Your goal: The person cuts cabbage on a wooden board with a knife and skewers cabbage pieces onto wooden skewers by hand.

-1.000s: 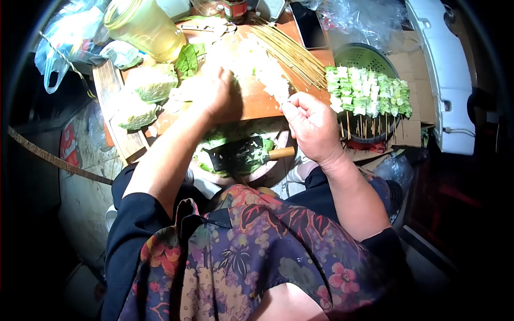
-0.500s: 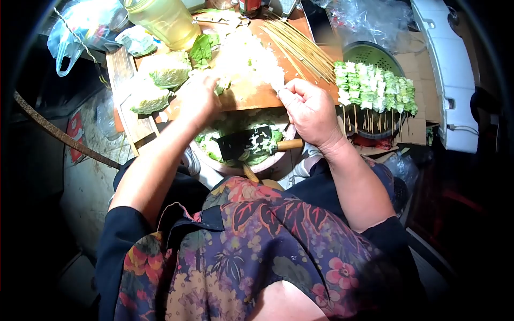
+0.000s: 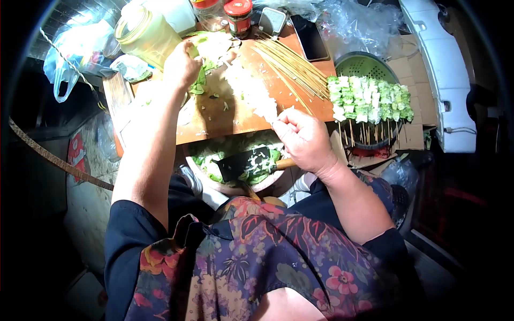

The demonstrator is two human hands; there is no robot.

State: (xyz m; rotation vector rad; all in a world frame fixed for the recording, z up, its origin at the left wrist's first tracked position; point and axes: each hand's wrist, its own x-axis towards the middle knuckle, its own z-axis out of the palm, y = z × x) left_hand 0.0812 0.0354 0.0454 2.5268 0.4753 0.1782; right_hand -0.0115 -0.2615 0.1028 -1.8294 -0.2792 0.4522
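Observation:
My left hand [image 3: 183, 65] is over the back left of the orange board [image 3: 243, 127], fingers curled beside a green leaf [image 3: 198, 84]. Whatever is between them is hidden. Near the board's front edge, my right hand [image 3: 304, 140] is closed in a pinch at the end of a bright strip of white pieces [image 3: 252, 95]. Glare hides what its fingertips hold. Bare wooden skewers [image 3: 294, 67] lie in a bundle behind my right hand. To the right, skewers loaded with green and white leaf pieces [image 3: 369, 100] rest across a green colander [image 3: 364, 61].
Below the board, a basin [image 3: 262, 186] holds chopped leaves and a black cleaver [image 3: 243, 163]. A yellowish jar [image 3: 150, 37], a red-lidded jar [image 3: 239, 20] and a phone [image 3: 309, 38] stand or lie along the back. White foam [image 3: 441, 69] is at the far right.
My left hand has moved up and away from me, toward the yellowish jar. My right hand keeps its pinch near the board's front edge. The camera view has shifted slightly.

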